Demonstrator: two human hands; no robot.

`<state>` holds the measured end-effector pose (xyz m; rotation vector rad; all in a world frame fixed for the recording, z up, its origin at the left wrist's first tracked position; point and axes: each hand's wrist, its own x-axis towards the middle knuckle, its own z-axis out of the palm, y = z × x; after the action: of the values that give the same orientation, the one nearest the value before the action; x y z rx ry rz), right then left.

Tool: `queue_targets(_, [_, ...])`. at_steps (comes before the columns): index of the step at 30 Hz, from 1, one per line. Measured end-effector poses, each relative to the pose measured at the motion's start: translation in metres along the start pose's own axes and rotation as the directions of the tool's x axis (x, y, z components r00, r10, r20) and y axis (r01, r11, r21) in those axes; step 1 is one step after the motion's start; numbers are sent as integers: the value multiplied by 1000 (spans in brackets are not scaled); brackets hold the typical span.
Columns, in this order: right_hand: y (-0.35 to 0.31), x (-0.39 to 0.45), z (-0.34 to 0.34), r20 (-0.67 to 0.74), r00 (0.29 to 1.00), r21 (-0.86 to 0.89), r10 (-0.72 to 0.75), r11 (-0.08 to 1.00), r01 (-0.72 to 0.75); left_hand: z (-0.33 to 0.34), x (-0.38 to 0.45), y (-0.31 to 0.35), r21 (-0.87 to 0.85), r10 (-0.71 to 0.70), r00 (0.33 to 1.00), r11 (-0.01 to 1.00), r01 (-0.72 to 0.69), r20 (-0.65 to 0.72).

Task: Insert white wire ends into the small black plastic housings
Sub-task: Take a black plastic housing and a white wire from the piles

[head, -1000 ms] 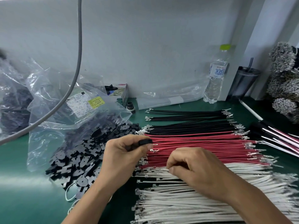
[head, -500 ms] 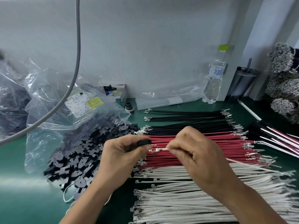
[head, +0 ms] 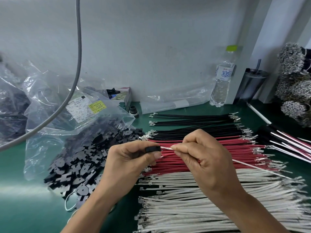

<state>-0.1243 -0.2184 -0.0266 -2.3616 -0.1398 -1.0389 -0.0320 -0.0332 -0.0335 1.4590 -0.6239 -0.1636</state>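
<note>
While most print is too small to read, the water bottle (head: 222,81) at upper right, green cap, carries a blue-and-white label w/ large Chinese characters, one reading 水. Left of centre, a clear plastic bag (head: 55,105) bears a white sticker (head: 80,111) w/ partly legible codes, approx "JS-B001-03" and a long number at the bottom, plus a yellow tag (head: 99,105) w/ handwriting I can't make out.

Left hand (head: 129,158) sits centre frame, palm side turned inward, fingers curled; its grip is a thumb-and-forefinger pinch on a small black housing (head: 152,149). Right hand (head: 203,158) is just beside it, back of hand up, fingers curled, grip pinching a white wire (head: 166,148) near its end. Wire tip meets the housing's right face; can't tell how deep it sits. Rest of that wire trails out past the wrist toward lower right, over the red wires (head: 235,148).

Both hands hover above the green worktop (head: 20,190). Under them, wires lie in bands: black wires (head: 193,125) toward the back, red in the middle, white wire pile (head: 193,207) at lower right, all w/ metal terminals on the ends. Loose black housings (head: 75,165) spill from the bag at lower left. Dark tumbler (head: 250,84) w/ straw stands right of the bottle. Grey cable (head: 74,78) hangs across upper left.
</note>
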Motion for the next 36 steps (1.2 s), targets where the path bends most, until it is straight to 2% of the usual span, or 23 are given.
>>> queue_targets(13, [-1,-1,8,-18,995,-81,-101,992,99,1,-1,3,-24,-70,998,997,70,9])
queue_targets(21, [0,1,7,19,998,-3,-55,998,56,-1,-1,0,-6,-52,996,999,53,68])
queue_targets(24, [2,1,7,54,999,103,2,995,-7,-4,0,-2,5,-41,993,999,40,107])
queue_targets(27, [0,1,9,62,998,119,-9,993,2,-6,1,-3,53,-12,993,999,5,121])
queue_targets(31, [0,1,12,83,983,-106,-166,979,174,-7,0,-2,226,82,987,968,-112,138])
queue_targets(36, [3,0,16,46,991,-45,-128,990,131,-7,0,-6,280,101,990,952,-125,99])
